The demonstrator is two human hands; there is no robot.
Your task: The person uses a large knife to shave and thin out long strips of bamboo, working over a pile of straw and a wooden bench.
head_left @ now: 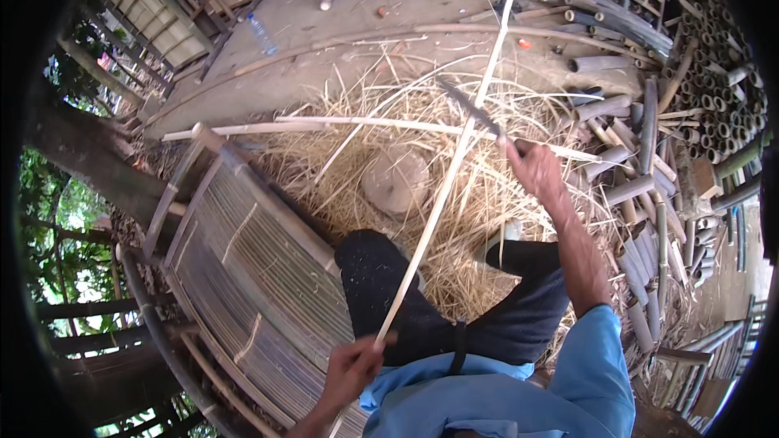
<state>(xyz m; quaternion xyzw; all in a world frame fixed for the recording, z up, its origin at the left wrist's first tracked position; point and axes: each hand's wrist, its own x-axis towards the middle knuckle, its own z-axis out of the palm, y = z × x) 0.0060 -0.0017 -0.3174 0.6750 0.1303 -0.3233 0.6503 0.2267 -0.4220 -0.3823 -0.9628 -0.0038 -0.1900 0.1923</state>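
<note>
My left hand [355, 369] is closed around the near end of a long pale bamboo strip [441, 199], beside my left hip. The strip slants away up and to the right, past my knees and over the shavings. In my right hand [535, 169], closed on its handle, is a dark-bladed knife [471, 106]. Its blade points up and to the left and crosses the strip; whether it touches the strip I cannot tell. Another pale strip [373, 121] lies across the shavings behind it.
A heap of bamboo shavings [479, 219] surrounds a round wooden block [395, 181] before my knees. Left of me stands a slatted bamboo bench [268, 251]. Cut bamboo tubes [629, 191] are piled on the right. A plastic bottle [261, 35] lies on the ground far left.
</note>
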